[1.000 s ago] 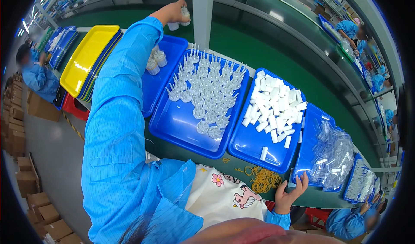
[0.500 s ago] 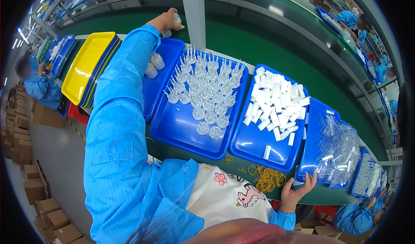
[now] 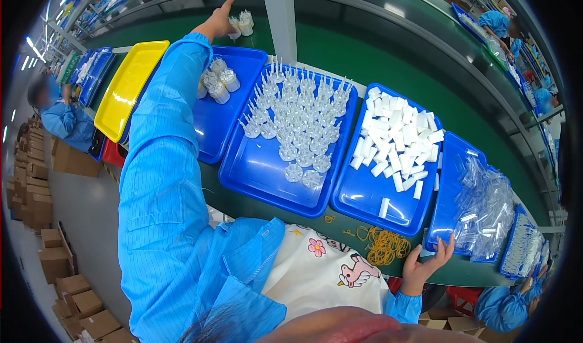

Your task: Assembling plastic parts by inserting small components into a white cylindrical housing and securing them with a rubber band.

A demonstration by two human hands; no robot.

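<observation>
left hand is stretched far out over the green belt, fingers spread and loose, touching or just beside a small bundle of clear parts that sits on the belt next to the grey post. can't tell if the fingers actually rest on the bundle or have let go; no closed grip shows. right hand is at the near table edge, fingers apart, tips on the rim of the bag tray, holding nothing.

risks, as i judge them:
- bundle stands close to the post; a nudge could tip it or jam it there.
- the sleeve passes low over the left blue tray, so dragging the arm back could knock the bundles in it.
- long reach with the body leaning in: the spiked clear parts in the middle tray stand upright and would topple easily.
- rubber bands lie loose near the edge and could be swept off.

hard to see: what ties the bundle, left fingertip contact, far right trays squashed by the lens, lower edge blocked by something blurred and pink.
</observation>
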